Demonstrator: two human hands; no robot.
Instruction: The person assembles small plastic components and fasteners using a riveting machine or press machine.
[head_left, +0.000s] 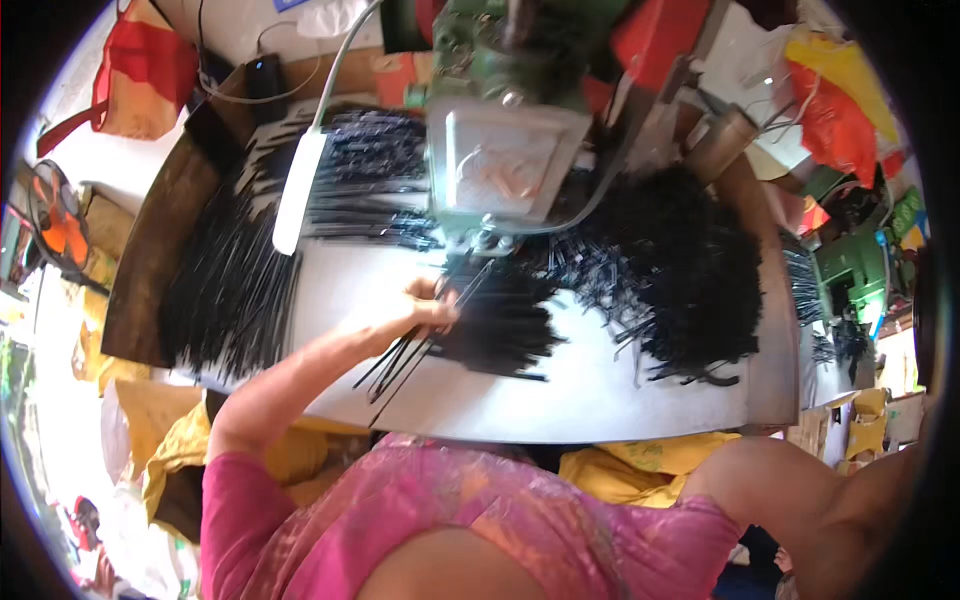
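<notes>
My left hand point(432, 305) is closed round a few thin black strips point(392, 376), just below the head of a green machine point(510, 75). Their lower ends hang out beneath the hand toward the table's front edge, and the upper ends reach the machine's working point point(485, 240). Right beside the hand, a dense pile of black strips point(500, 325) lies on the pale metal tabletop point(600, 400). My right arm point(830, 500) stretches out to the lower right, and its hand is outside the picture. What exactly the strips are, I cannot make out.
Larger heaps of black strips lie at the left point(235, 290) and right point(690, 270) of the tabletop, inside a raised brown rim point(150, 270). A white lamp point(300, 190) hangs left of the machine. Yellow sacks point(640, 470) sit under the front edge. A fan point(58, 215) stands far left.
</notes>
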